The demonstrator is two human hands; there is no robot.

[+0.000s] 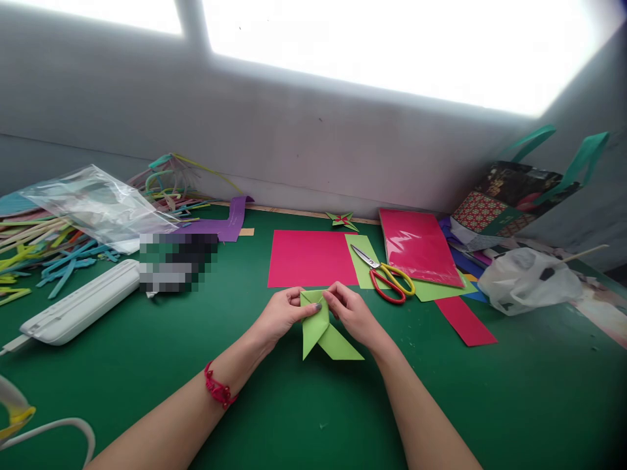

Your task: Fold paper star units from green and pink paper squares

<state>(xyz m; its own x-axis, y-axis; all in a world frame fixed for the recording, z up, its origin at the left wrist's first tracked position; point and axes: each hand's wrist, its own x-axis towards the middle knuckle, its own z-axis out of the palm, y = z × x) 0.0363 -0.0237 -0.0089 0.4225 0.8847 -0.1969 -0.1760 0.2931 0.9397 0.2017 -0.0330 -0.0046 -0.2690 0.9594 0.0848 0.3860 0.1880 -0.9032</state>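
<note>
Both hands meet over a folded piece of light green paper (pixel 323 329) that lies on the green worktop (pixel 490 405), in the near middle of the scene. The left hand (pixel 281 314) pinches the top left corner of the paper between thumb and fingers, and the right hand (pixel 353 313) pinches the top edge just beside it, so both hands are closed on the paper. The fingertips of the two hands almost touch at the fold. The paper's lower part spreads into two pointed flaps, one pointing near and left, the other near and right. A red bracelet (pixel 218 390) sits on the left wrist.

Just beyond the hands lies a flat pink sheet (pixel 308 258), and touching its right side is a green sheet (pixel 361 258) with red and yellow handled scissors (pixel 386 277) resting on it. Farther right is a shiny pink packet (pixel 418 247), and a pink strip (pixel 465 321) lies near it on the worktop. A small folded paper star (pixel 343 220) sits at the far edge by the wall. On the far right stand a patterned bag (pixel 509 196) and a white plastic bag (pixel 529 279). To the left are a white case (pixel 81 303), a clear plastic bag (pixel 98 202), a heap of coloured paper strips (pixel 53 258) and a purple strip (pixel 230 222).
</note>
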